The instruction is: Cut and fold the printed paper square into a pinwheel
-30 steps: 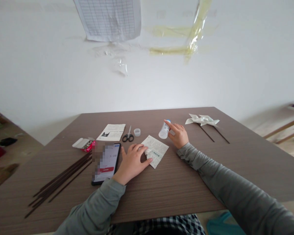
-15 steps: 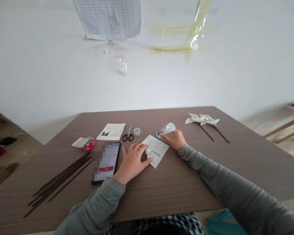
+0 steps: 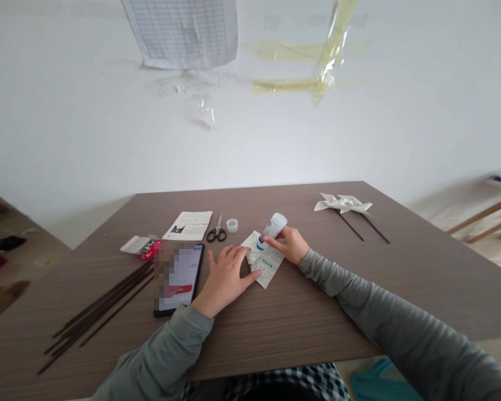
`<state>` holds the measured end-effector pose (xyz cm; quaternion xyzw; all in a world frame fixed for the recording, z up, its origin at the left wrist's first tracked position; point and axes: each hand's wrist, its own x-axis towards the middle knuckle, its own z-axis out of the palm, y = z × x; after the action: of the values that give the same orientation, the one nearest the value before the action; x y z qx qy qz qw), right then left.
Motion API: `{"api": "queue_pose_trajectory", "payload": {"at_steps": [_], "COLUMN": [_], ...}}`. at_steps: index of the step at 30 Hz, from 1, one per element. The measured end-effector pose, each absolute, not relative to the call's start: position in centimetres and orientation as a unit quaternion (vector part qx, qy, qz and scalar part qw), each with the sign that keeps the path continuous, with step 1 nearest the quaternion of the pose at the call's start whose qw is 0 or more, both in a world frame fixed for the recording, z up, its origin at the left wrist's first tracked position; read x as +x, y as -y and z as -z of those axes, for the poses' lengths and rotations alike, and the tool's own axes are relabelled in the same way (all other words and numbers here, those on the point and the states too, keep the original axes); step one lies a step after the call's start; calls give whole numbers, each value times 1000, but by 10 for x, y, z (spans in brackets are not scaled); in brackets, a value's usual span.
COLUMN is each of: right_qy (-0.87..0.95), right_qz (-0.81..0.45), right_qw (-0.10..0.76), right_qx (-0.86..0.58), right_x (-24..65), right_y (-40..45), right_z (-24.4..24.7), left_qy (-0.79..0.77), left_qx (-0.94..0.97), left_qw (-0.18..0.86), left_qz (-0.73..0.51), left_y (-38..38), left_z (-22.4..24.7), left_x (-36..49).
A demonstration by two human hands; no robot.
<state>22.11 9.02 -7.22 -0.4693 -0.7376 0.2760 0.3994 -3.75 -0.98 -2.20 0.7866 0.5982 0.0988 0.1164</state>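
A square of printed paper (image 3: 270, 266) lies on the table in front of me, cut or folded near its left corner. My left hand (image 3: 229, 274) rests on its left side, thumb and fingers spread. In my right hand (image 3: 291, 244) is a white glue bottle (image 3: 276, 224), tilted with its lower end down over the paper. Whether its tip touches the paper I cannot tell. Behind my left hand are scissors (image 3: 217, 231) with black handles and a small translucent cap (image 3: 232, 225).
On the brown table (image 3: 342, 301) are a phone (image 3: 181, 281), thin dark sticks (image 3: 104, 306), a red-and-white box (image 3: 142, 246) and a stack of printed paper (image 3: 187, 225). Paper pinwheels (image 3: 344, 204) on sticks lie at the right. A wall (image 3: 250, 156) stands behind.
My right hand has moved left with the glue bottle, bringing it over the paper and tipping it more upright, lower end down. My left hand has stayed on the paper.
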Motion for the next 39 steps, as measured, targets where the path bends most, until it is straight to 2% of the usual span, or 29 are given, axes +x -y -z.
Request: {"api": "queue_pose_trajectory", "payload": {"at_steps": [16, 39], "right_qy": [807, 853], "right_qz": [-171, -76], "right_qw": [311, 329], "right_qx": [-471, -398], "right_x": [215, 213], "right_y": [-77, -87], "right_z": [58, 71], "left_qy": [-599, -599], "left_qx": [785, 786], "left_qw": [110, 104], "left_qz": [-115, -113], "left_y": [10, 9], "left_z": [26, 28], "left_x": [-34, -34]}}
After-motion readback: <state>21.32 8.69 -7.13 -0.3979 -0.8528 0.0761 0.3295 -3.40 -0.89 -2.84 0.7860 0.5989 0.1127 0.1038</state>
